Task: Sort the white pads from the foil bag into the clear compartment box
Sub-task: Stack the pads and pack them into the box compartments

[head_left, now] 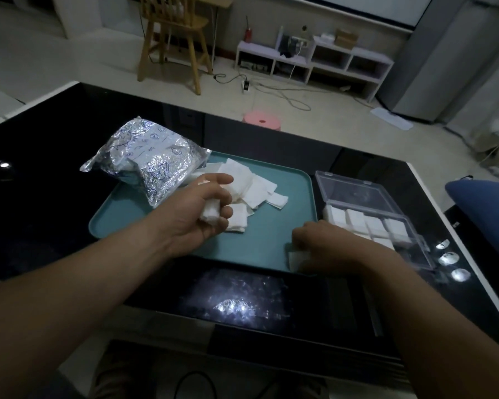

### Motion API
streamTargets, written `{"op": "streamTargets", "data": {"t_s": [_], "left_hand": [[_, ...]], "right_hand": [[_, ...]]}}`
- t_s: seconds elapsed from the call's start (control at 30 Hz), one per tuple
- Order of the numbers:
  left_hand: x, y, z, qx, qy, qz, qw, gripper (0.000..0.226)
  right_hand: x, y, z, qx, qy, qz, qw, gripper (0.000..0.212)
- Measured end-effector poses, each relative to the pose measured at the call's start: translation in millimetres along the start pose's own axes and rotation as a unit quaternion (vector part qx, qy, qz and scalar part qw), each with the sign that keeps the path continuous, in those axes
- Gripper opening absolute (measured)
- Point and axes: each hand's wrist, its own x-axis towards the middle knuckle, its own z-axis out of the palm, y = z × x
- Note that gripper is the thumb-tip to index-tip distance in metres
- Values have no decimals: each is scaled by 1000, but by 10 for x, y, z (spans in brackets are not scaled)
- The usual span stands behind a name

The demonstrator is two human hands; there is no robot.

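Note:
A crinkled foil bag [147, 156] lies across the teal tray's [271, 237] far left corner. Loose white pads [254, 182] are heaped on the tray beside it. My left hand [196, 214] hovers over the tray's middle, fingers curled around a small bunch of white pads [211, 211]. My right hand [329, 246] rests at the tray's near right corner, closed on a white pad [296, 259]. The clear compartment box [366, 214] stands open right of the tray, with pads stacked in several compartments [357, 220].
Tray and box sit on a glossy black table [41, 197] with a white rim. A blue cushion [484, 203] lies at the right edge. Beyond the table are a pink stool [262, 120], a wooden chair [173, 38] and a low white shelf [314, 59].

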Motion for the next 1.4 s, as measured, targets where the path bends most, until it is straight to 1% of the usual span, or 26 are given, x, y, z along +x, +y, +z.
{"op": "streamTargets", "data": {"t_s": [0.07,0.13,0.17,0.2,0.23,0.27,0.3,0.33,0.37,0.43,0.5,0.57,0.6,0.63,0.67,0.73,0.77,0.8,0.83,0.9,1.03,1.1,1.23,1.3,1.33,1.4], "left_hand": [[20,-19,-31,21,16,13,1000,25],[33,-67,-66,57,23,19,998,18],[29,-97,-67,71,21,18,997,17],[20,-123,-71,80,15,17,997,19],[5,-149,-59,85,5,17,996,21],[-12,-162,-44,85,-7,19,996,23],[-30,-161,-23,81,-19,20,996,24],[-44,-149,-8,76,-28,23,996,25],[-65,-122,0,73,-35,26,996,26],[-93,-72,1,68,-54,28,996,30],[-113,-14,-38,42,-64,25,997,29],[-122,34,-84,7,-53,21,998,9],[-122,53,-100,-3,-38,18,999,4],[-121,76,-121,-14,-21,15,1000,6],[-121,90,-137,-23,-9,16,1000,8],[-118,105,-176,-25,-10,15,1000,9],[-121,113,-194,-19,-20,14,999,13],[-119,113,-207,-11,-31,16,999,18],[-121,116,-211,-5,-40,18,999,23],[-114,122,-219,-1,-50,21,999,24],[-87,141,-244,1,-45,12,999,11],[-50,134,-268,14,-19,13,1000,13],[0,77,-297,43,40,18,998,16],[23,34,-294,68,56,20,996,19],[33,9,-293,79,61,21,995,21],[36,-47,-267,101,65,19,993,21]], "right_hand": [[-6,-12,-5,91,2,22,996,22],[22,-78,-51,193,63,22,979,19],[45,-137,-75,276,113,18,954,20],[69,-231,-113,388,155,18,908,21],[95,-336,-150,509,171,21,843,19],[130,-447,-195,604,164,23,779,18],[166,-558,-232,668,148,17,729,17],[193,-676,-261,704,127,5,699,15],[233,-791,-270,721,110,-10,684,12],[323,-945,-243,735,94,-20,672,2],[418,-1029,-219,735,93,-11,671,6],[485,-1051,-236,744,82,-10,664,7],[503,-1036,-259,749,77,3,658,13],[529,-1018,-280,734,86,26,673,20],[544,-994,-285,685,115,55,717,23],[634,-934,-190,481,191,108,849,25],[680,-944,-122,385,205,126,891,28],[710,-968,-55,327,197,144,913,37],[745,-998,6,308,183,153,921,48],[793,-1068,62,305,173,152,924,59],[844,-1134,33,341,187,148,909,58],[876,-1105,38,359,169,152,905,57],[819,-1026,-23,376,152,152,901,25],[756,-942,-42,388,161,157,894,20],[724,-890,-45,405,163,159,885,19],[640,-766,-54,481,154,157,849,16]]}}
